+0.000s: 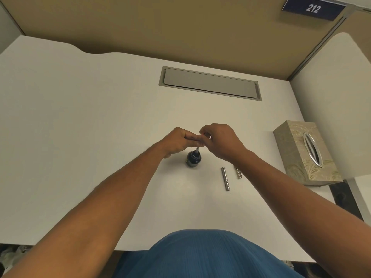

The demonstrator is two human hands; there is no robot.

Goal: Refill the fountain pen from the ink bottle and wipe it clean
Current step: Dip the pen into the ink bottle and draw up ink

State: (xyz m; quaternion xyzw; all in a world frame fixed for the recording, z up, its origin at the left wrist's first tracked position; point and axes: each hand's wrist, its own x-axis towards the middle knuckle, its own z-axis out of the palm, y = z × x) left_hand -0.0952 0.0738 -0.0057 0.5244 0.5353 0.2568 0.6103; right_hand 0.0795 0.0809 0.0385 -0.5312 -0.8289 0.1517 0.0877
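A small dark ink bottle [193, 158] stands open on the white desk [80, 137]. The pen's front section [197, 150] points down into the bottle's mouth, held upright. My left hand [178, 141] grips the section's middle from the left. My right hand [222, 141] pinches its top end from the right, fingers curled. Most of the section is hidden by my fingers. A silver pen barrel [225, 178] lies on the desk to the right of the bottle. A second silver pen part [238, 172] lies beside it, partly under my right wrist.
A patterned tissue box [307, 153] with a silver oval slot stands at the desk's right edge. A grey cable hatch [209, 83] is set into the desk at the back. A partition wall rises behind the desk.
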